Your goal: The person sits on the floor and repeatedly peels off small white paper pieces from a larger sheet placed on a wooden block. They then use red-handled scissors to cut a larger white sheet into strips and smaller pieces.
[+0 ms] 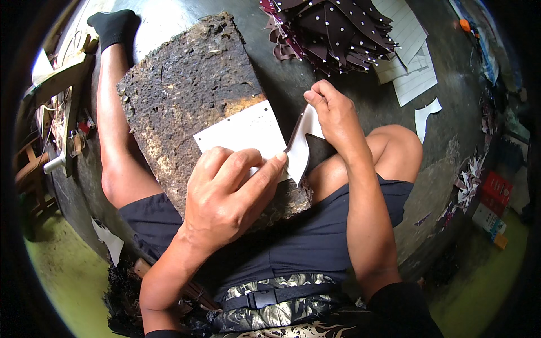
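Left hand [225, 194] presses flat on a white card template [239, 134] atop the rough, pitted cutting board [186, 90]; right hand [332, 112] pinches the dark leather piece [298, 152], pale underside showing, long axis running top to bottom, narrow tip pointing down toward the lap.

This is looking like a small craft workshop run at floor level, where someone is sitting on a dark, worn floor [349, 96] with a rough, pitted work board [191, 96] lying across the lap. A heap of dark cut pieces with pale dots [329, 31] is piling up beside lined paper sheets [411, 56], and offcuts [470, 183] are lying scattered near some small boxes [493, 211]. Wooden frames [62, 101], probably tools or a stand, are crowding the blurred left edge.
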Demonstrator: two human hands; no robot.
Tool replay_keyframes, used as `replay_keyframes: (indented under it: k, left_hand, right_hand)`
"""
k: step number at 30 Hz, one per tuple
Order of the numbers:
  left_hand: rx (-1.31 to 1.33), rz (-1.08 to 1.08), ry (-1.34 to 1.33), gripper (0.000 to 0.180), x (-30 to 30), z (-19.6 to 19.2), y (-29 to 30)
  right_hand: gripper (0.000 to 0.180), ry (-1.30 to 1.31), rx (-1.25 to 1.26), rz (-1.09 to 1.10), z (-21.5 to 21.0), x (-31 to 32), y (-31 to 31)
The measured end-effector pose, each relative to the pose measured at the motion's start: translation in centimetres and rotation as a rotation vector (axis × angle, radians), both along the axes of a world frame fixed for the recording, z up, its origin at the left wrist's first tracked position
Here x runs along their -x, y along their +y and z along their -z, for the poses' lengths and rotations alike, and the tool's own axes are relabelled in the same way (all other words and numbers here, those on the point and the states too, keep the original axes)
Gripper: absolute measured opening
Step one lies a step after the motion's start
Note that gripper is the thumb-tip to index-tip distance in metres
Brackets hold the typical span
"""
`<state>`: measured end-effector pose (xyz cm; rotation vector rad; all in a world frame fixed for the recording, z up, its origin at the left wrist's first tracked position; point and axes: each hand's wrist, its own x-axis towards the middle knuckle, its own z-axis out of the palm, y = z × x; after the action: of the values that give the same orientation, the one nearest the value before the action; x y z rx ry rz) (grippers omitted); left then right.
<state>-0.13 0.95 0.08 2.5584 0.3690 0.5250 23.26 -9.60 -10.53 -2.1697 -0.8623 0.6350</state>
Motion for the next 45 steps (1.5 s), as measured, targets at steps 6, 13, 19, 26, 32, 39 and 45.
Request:
replay_keyframes:
  k: [6, 13, 19, 26, 32, 39, 45]
  left_hand:
    - [-0.048, -0.028, 0.006, 0.043, -0.7, 0.3, -0.5]
    - [-0.047, -0.076, -0.072, 0.036, -0.6, 0.9, -0.8]
    - [-0.043, -0.087, -0.097, 0.027, -0.5, 0.9, -1.0]
    - [-0.074, -0.091, -0.175, 0.027, -0.5, 1.3, -1.0]
    - [-0.048, -0.076, -0.166, 0.021, -0.2, 1.4, -1.1]
    - [0.147, -0.092, -0.231, 0.027, 1.1, 1.5, -0.9]
    - [0.019, -0.625, -0.224, 0.053, 8.9, 1.9, -4.9]
  right_hand:
    - [0.025, -0.223, 0.066, 0.085, -1.0, -1.8, -1.4]
    - [0.024, 0.063, -0.278, 0.113, -10.6, -4.8, -3.7]
    - [0.028, -0.686, -0.629, 0.268, -20.8, -9.6, -0.4]
    - [0.016, -1.178, -0.763, 0.071, -19.3, -11.7, 6.5]
    - [0.032, -1.037, -0.434, -0.251, -7.2, -6.1, 6.2]
    - [0.039, 0.395, -0.336, -0.058, -4.3, 5.6, -3.0]
    - [0.043, 0.589, -0.402, -0.221, -4.7, 10.4, -6.3]
